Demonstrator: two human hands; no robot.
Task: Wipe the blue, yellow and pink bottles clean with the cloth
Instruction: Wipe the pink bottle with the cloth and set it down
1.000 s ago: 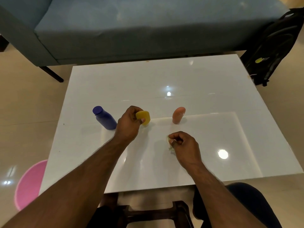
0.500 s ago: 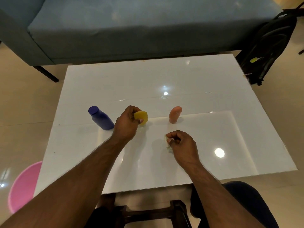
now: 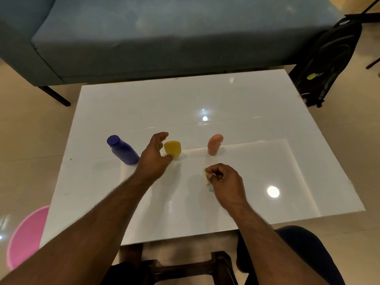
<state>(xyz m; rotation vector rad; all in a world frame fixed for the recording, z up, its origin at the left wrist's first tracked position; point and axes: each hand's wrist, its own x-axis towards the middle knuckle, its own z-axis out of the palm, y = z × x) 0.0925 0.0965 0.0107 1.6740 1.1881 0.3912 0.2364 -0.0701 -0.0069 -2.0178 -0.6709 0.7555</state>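
Three bottles stand in a row on the white table (image 3: 236, 99). The blue bottle (image 3: 123, 150) is on the left, the yellow bottle (image 3: 173, 149) in the middle and the pink bottle (image 3: 214, 144) on the right. My left hand (image 3: 153, 159) is just left of the yellow bottle with its fingers spread apart; only a fingertip is near the bottle's base. A small pale cloth (image 3: 206, 177) is bunched in my right hand (image 3: 225, 184), which rests on the table in front of the pink bottle. Most of the cloth is hidden by the fingers.
A blue-grey sofa (image 3: 164, 33) stands behind the table. A black backpack (image 3: 331, 58) leans at the back right. A pink tub (image 3: 26, 237) sits on the floor at the left. A dark stool (image 3: 185, 268) and my knee (image 3: 304, 247) are below the table's front edge.
My left hand was closed around the yellow bottle; its fingers have now opened and come off it. The right hand stays on the cloth in the same place.
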